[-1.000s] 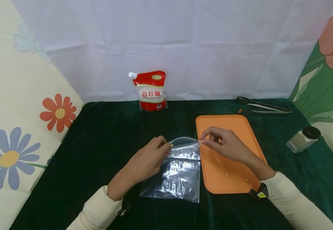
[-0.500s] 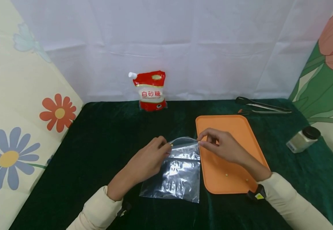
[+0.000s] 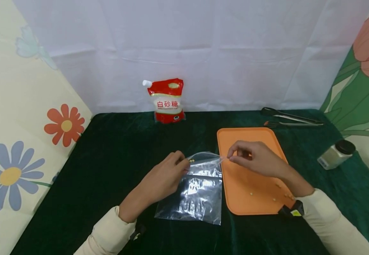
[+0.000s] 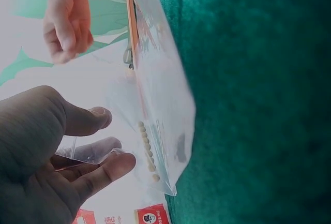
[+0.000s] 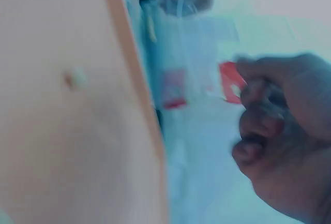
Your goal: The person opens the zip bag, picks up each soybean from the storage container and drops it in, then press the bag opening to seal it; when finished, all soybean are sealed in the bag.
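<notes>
A clear plastic zip bag (image 3: 200,198) lies on the dark green cloth. My left hand (image 3: 166,175) pinches the left side of its mouth, holding it partly spread. Small round pale-yellow pieces, like soybeans (image 4: 147,149), lie in a row in the bag in the left wrist view. My right hand (image 3: 257,159) hovers over the orange tray (image 3: 240,136), just right of the bag's mouth. In the left wrist view it stands apart from the bag, fingers curled. Nothing shows between its fingertips, though the right wrist view is blurred. Several more soybean-like pieces (image 3: 251,193) lie on the tray.
A red and white sugar pouch (image 3: 169,101) stands at the back. Tongs (image 3: 294,117) with dark ends and a brush-like tool (image 3: 294,124) lie at the back right. A clear jar (image 3: 334,156) with a black lid lies tilted at the right.
My right hand went left to the bag's mouth, then back right over the tray. A second yellowish piece now shows beside the left fingertips. The left hand has stayed put.
</notes>
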`<state>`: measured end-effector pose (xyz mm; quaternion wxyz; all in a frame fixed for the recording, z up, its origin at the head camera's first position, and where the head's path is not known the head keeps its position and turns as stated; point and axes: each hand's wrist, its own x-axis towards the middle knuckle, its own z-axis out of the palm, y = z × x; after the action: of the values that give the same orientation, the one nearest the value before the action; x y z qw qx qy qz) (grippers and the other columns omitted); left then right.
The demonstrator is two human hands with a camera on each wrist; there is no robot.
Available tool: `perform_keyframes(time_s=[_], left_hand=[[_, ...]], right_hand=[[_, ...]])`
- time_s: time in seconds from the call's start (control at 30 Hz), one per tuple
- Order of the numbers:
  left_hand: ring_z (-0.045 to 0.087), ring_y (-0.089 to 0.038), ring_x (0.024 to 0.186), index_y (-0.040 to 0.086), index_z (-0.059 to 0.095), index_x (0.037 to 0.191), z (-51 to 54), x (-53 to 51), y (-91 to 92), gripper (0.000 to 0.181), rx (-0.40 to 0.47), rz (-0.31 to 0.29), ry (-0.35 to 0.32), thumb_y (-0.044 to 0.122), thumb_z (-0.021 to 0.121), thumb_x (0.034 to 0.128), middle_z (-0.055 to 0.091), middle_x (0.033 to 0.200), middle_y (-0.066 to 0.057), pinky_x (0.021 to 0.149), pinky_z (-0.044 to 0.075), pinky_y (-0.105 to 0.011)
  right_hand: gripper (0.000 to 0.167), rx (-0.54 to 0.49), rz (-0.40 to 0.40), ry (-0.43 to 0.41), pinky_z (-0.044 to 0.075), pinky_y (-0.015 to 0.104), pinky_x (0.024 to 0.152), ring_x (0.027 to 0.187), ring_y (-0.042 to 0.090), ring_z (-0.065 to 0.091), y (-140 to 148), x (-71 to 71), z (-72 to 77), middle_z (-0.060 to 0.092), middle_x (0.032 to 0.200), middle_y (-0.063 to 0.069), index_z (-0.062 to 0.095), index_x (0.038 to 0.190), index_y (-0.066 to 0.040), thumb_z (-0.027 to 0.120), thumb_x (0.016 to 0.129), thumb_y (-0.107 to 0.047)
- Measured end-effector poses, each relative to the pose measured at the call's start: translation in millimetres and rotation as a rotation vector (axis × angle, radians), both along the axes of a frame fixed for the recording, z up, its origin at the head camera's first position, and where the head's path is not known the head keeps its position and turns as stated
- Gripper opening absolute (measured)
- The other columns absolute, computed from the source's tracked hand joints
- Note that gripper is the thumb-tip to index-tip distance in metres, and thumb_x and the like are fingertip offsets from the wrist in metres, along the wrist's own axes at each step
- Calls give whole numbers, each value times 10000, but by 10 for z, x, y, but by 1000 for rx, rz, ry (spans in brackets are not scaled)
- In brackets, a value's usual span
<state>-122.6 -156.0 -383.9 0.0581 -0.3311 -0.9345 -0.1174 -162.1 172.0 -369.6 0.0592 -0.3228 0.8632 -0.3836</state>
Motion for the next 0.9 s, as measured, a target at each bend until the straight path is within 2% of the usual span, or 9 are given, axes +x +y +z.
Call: perform_keyframes(time_s=[0.07,0.2,0.3,0.4,0.6,0.73,0.9], left_hand=[[514,-76,953,211,634,1189,5,0,-5,305,-1,-2,2,202,738,903,533,1142,26,720,479,-189],[515,-79,956,209,632,1196,13,-1,0,308,-3,-7,4,206,737,906,532,1146,24,719,478,-189],[516,-79,952,209,633,1197,15,-3,1,313,-2,-7,3,204,742,903,533,1147,22,716,476,-190],[515,-77,950,209,633,1196,12,-3,-2,311,3,-10,-1,203,741,904,533,1145,23,717,477,-188],[512,-76,949,207,634,1196,16,3,-8,304,3,-14,0,207,735,910,532,1142,24,717,479,-187],[512,-75,947,201,635,1198,14,6,-10,302,5,-15,1,207,732,912,531,1137,24,718,480,-186],[507,-73,942,200,635,1203,13,7,-13,300,4,-12,4,213,728,918,532,1137,26,718,481,-184]], right_hand=[[81,115,78,-23,428,280,564,640,124,506,87,13,82,552,746,-73,680,1029,-280,648,986,-342],[46,377,212,-125,443,260,585,650,78,510,226,91,234,560,754,-119,668,1030,-305,647,993,-289],[65,476,263,-186,439,254,597,670,62,513,257,140,281,571,772,-125,664,1025,-304,661,984,-254],[82,482,319,-213,440,253,615,693,59,519,268,138,240,582,791,-122,666,1011,-310,689,963,-246],[117,452,416,-301,475,276,698,772,77,545,304,57,44,611,877,-127,660,999,-338,704,944,-245],[120,466,410,-363,471,292,725,798,94,549,312,11,-63,605,883,-118,653,978,-337,711,933,-242],[105,460,400,-396,466,298,717,791,108,553,298,-20,-127,606,865,-98,651,949,-320,723,920,-249]])
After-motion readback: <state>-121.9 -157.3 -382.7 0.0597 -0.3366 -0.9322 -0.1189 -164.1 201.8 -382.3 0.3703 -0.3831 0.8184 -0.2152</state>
